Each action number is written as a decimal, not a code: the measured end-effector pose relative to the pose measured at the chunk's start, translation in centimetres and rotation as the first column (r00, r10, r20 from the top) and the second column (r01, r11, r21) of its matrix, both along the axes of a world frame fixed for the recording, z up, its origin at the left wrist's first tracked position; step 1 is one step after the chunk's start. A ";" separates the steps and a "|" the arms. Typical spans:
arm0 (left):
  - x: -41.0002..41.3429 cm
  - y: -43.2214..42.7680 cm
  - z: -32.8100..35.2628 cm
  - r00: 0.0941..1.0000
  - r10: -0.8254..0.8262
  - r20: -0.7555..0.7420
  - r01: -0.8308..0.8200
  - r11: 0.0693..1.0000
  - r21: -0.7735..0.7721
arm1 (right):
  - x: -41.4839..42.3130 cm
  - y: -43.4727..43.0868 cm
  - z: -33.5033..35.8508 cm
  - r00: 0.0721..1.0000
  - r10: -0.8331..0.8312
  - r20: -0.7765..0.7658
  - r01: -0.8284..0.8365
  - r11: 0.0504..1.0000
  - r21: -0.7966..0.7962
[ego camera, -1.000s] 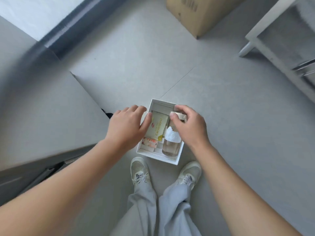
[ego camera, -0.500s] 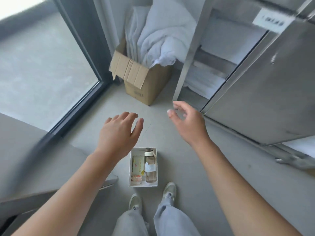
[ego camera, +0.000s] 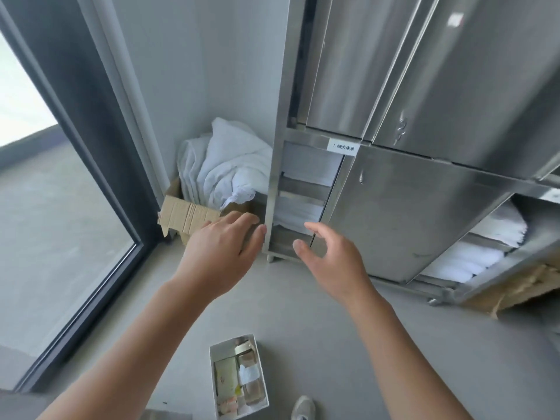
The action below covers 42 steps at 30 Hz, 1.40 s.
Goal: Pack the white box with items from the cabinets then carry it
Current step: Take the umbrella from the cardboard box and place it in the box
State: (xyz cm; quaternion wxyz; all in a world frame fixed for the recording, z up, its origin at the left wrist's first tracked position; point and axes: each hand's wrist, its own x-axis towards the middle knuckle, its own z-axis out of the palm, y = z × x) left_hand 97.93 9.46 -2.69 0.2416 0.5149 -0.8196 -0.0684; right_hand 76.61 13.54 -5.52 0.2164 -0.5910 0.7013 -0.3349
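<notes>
White box [ego camera: 231,341] sits on the floor [ego camera: 318,328], near edge of view, just left of one shoe [ego camera: 303,409]. Lid off. Inside: clear bottle [ego camera: 249,377] lying along the right side, yellow-green packet [ego camera: 225,377] beside it on the left, and small items at the near end, too small to identify. Some room looks left, so packing is probably unfinished.

Both hands are raised, well apart from the box. Left hand [ego camera: 218,259]: fingers straight and close together, holding nothing. Right hand [ego camera: 333,268]: fingers wide, loosely curved, thumb apart, also empty. They hang in front of the steel cabinet [ego camera: 394,207], whose lower door stands partly open on shelves of folded white linen [ego camera: 300,213]. Probably reaching for the next item.

Far left: cardboard box [ego camera: 188,216] stuffed with white bedding [ego camera: 230,171], beside the window frame [ego camera: 100,177].
</notes>
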 end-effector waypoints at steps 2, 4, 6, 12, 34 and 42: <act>-0.3 0.6 1.0 0.999 -0.034 0.012 0.034 0.999 -0.016 | -0.5 0.9 1.3 0.999 -0.030 -0.021 0.029 0.999 -0.028; -1.0 0.9 1.9 0.998 -0.061 0.022 0.062 0.998 -0.020 | -1.2 1.8 2.6 0.998 -0.057 -0.041 0.055 0.997 -0.052; -2.1 1.1 3.1 0.993 -0.095 0.069 0.097 0.995 -0.030 | -2.2 2.7 3.9 0.994 -0.087 -0.066 0.081 0.993 -0.080; -4.8 2.4 7.9 0.986 -0.125 0.109 0.140 0.979 -0.146 | -6.0 4.8 7.9 0.984 -0.139 -0.112 0.119 0.978 -0.168; -18.2 6.7 12.5 0.949 -0.283 0.137 0.308 0.924 -0.226 | -17.7 12.8 12.9 0.948 -0.305 -0.092 0.262 0.911 -0.318; -29.4 11.3 15.4 0.850 -0.502 0.160 0.527 0.801 -0.285 | -27.6 22.1 14.2 0.829 -0.556 -0.051 0.511 0.792 -0.333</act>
